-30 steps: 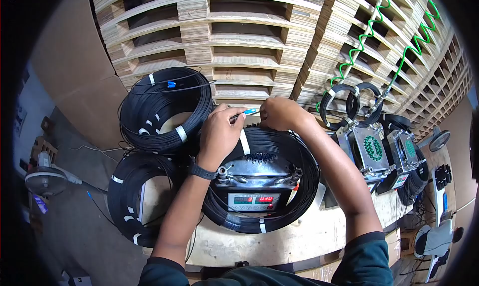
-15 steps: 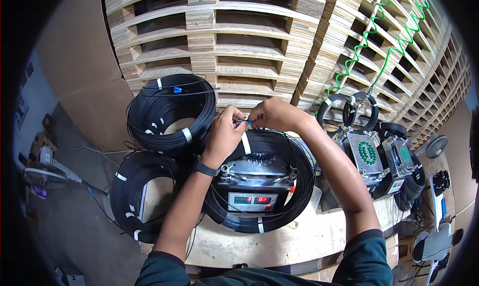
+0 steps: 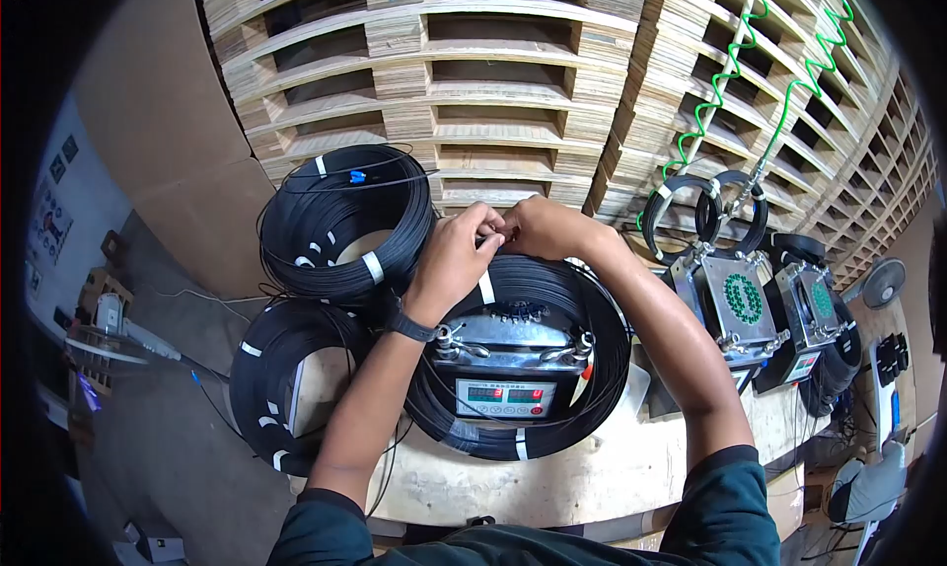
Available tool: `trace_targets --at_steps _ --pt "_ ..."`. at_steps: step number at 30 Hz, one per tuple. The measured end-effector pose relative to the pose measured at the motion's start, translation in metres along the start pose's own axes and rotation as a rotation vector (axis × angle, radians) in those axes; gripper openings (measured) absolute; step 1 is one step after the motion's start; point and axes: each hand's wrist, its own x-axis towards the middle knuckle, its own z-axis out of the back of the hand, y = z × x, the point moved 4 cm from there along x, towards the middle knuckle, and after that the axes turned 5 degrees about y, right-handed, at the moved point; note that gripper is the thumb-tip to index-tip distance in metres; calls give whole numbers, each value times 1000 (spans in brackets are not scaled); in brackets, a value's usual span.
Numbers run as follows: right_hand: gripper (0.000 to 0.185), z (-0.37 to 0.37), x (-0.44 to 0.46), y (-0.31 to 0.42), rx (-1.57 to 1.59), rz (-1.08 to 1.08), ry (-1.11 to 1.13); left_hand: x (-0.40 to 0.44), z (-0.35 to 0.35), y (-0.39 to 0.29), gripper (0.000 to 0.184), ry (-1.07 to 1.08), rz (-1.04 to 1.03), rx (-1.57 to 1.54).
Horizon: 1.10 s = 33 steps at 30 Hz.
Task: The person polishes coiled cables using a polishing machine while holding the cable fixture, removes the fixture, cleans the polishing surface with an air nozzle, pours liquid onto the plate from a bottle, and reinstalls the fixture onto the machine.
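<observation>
My left hand (image 3: 454,258) and my right hand (image 3: 543,228) meet fingertip to fingertip above the far rim of a large black cable coil (image 3: 459,438). Between the left fingers, closed in a pinch, a bit of black cable shows. The right fingers are curled shut against them; the blue connector seen there half a second ago is now hidden. The coil lies around a box with a red digital display (image 3: 505,398). On its top sit a metal clamp plate (image 3: 503,334) and a row of small dark pieces (image 3: 520,312).
Two more cable coils stand at left, one upper (image 3: 330,270) and one lower (image 3: 258,388). At right are two similar machines with green-dotted plates (image 3: 742,298). Wooden pallets (image 3: 404,117) rise behind the wooden table (image 3: 444,482). Green spiral hoses (image 3: 720,92) hang there.
My fingertips have drawn together, and the blue connector that showed between them has gone out of sight. The view has shifted slightly; both forearms stay nearly in place.
</observation>
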Motion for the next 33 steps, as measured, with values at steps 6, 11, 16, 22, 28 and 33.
trace_targets --at_steps 6,11,16,22,28,33 --pt "20 -2 9 2 -116 -48 34 1 -1 13 16 -34 61 -53" --pt "17 -3 8 -4 -120 -7 17 3 -1 23 11 -13 3 -80" --pt "15 -6 10 -8 -126 15 -23 2 1 11 13 -49 -20 0" --pt "16 -8 9 -12 -115 28 -13 -2 1 7 11 -87 -37 17" --pt "22 -8 10 -9 -142 -69 27 3 2 12 11 -83 0 12" --pt "18 -10 9 -16 -7 2 23 2 3 8 11 -79 4 30"
